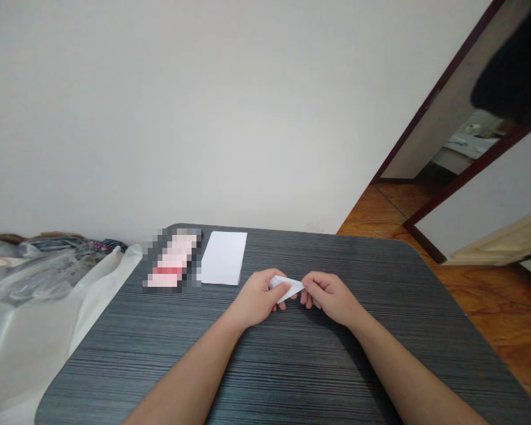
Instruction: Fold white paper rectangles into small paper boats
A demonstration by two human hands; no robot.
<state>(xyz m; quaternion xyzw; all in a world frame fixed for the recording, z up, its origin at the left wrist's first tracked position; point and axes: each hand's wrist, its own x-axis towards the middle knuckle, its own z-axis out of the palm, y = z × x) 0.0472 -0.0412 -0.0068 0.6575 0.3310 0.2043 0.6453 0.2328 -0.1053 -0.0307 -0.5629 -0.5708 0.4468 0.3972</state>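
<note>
A small folded piece of white paper (294, 287), narrowing to a point on its right, is held a little above the dark wood-grain table (274, 366). My left hand (260, 297) is closed on its wider left part, with the thumb lying on top. At the pointed right end, my right hand (330, 296) pinches the tip between thumb and fingers. Beyond my left hand lies a stack of white paper sheets (223, 258), flat on the table.
Left of the stack lies a pixelated pink and dark object (173, 258). Plastic-wrapped items (48, 271) are heaped beyond the table's left edge. A white wall (230, 118) rises behind the table. Wooden floor (491, 307) and a doorway (442, 130) are at the right.
</note>
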